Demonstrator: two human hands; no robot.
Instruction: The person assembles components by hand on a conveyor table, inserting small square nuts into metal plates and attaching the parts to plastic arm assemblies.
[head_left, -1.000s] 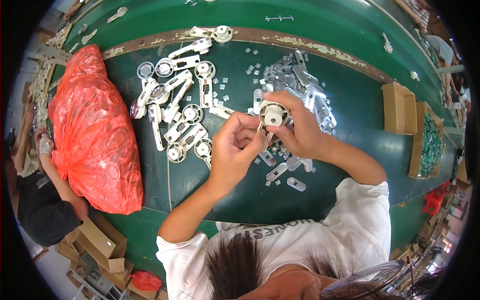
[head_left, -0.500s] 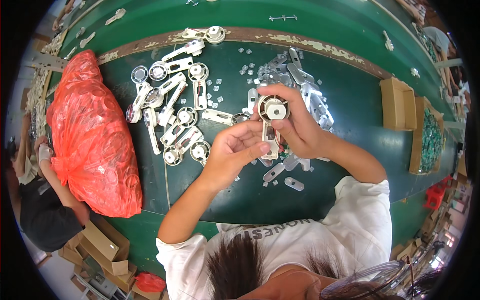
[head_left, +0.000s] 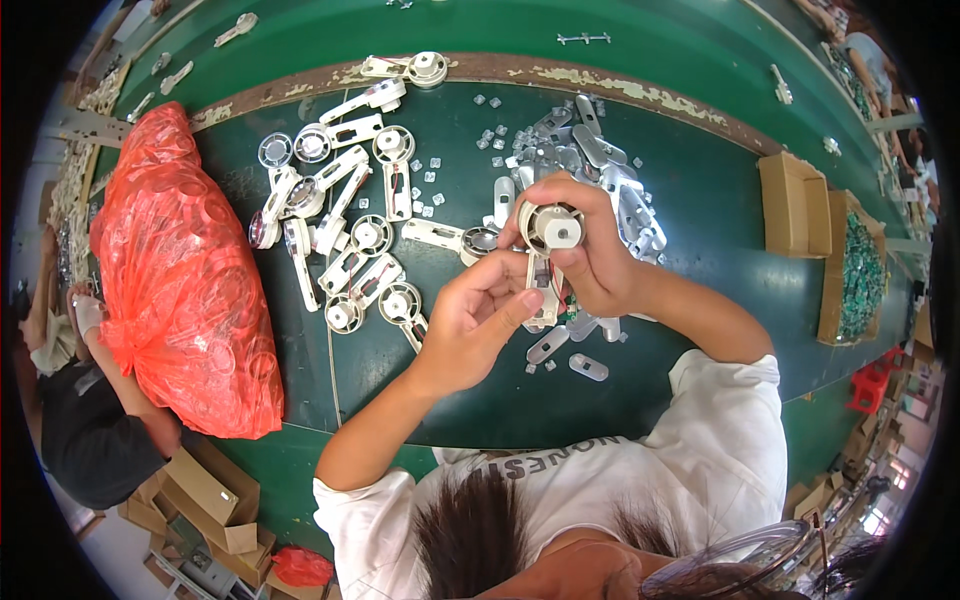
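Note:
Between my hands is a white plastic housing (head_left: 556, 229) with a round spoked head, a hub in its middle and a slotted handle. My right hand (head_left: 604, 262) curls around the round head, thumb below it and fingers over its top. Lower down, my left hand (head_left: 468, 326) pinches the handle between thumb and fingers. A thin red wire and a bit of green board show beside the handle, partly hidden by my fingers. Similar white housings (head_left: 372, 235) lie heaped to the left. Behind and under my right hand are grey oblong covers (head_left: 588, 367) and small clear square pieces (head_left: 428, 211).
A large red plastic bag (head_left: 190, 290) stands at the table's left, beside a co-worker's arm (head_left: 135, 385). At the right are an open cardboard box (head_left: 795, 205) and another box of green circuit boards (head_left: 858, 280). A worn wooden strip (head_left: 490, 68) borders the far side.
The housing's round head has tilted, so its hub now faces more to the right and toward me. Both hands keep their hold with only slight shifts.

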